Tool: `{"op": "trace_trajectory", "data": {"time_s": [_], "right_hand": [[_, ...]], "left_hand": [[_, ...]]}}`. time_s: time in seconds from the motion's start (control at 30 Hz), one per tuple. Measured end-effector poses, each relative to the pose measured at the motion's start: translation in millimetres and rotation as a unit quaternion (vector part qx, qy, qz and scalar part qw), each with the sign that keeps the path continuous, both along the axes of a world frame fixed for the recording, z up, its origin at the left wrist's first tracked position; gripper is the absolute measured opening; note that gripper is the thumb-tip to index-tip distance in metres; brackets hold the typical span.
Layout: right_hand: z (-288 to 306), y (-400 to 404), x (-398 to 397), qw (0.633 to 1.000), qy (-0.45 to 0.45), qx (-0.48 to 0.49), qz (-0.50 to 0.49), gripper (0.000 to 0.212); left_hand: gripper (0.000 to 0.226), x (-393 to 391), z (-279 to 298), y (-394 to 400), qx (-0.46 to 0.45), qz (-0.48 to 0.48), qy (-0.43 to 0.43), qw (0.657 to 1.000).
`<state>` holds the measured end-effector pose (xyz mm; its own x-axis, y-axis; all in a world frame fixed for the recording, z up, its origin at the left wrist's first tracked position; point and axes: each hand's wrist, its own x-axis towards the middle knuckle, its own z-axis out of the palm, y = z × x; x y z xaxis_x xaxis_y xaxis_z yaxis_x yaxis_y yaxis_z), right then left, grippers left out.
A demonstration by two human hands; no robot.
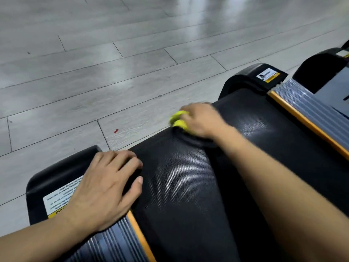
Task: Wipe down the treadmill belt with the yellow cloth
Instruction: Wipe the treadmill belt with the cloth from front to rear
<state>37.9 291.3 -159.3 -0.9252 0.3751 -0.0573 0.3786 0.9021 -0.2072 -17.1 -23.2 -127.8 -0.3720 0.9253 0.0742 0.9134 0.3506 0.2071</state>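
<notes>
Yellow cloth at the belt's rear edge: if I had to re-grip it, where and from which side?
Take the yellow cloth by the bunched folds showing past the right hand, from above. It lies wadded on the treadmill belt at its end, so there is probably no flat edge to slip fingers under.

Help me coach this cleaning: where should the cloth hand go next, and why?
Probably draw the right hand with the yellow cloth back along the treadmill belt toward the person: the cloth sits at the belt's far end, and the left hand braces the end cap.

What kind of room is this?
Probably a gym: a treadmill belt with ribbed side rails, a second machine beside it, and a grey plank floor.
</notes>
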Motion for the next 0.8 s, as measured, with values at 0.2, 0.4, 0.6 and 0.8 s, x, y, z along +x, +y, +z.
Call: {"op": "trace_trajectory", "data": {"time_s": [0.2, 0.4, 0.6, 0.8], "right_hand": [[-15.2, 144.9, 43.5, 0.982, 0.036, 0.071, -0.171, 0.050], [-18.8, 99.1, 36.0, 0.991, 0.049, 0.038, -0.122, 0.045], [-19.9, -105.8, 3.6, 0.993, 0.078, -0.047, 0.072, 0.045], [-12.0, -176.5, 9.3, 0.988, 0.095, -0.063, 0.104, 0.058]], "left_hand": [[0.031, -2.9, -6.8, -0.7, 0.011, 0.004, -0.008, 1.000], [0.032, -0.6, -5.5, 0.9, 0.005, -0.001, -0.002, 1.000], [0.024, 0.5, 1.6, -1.1, 0.056, 0.023, -0.002, 0.998], [0.030, 2.6, 1.9, -0.6, 0.114, 0.059, -0.008, 0.992]]}}
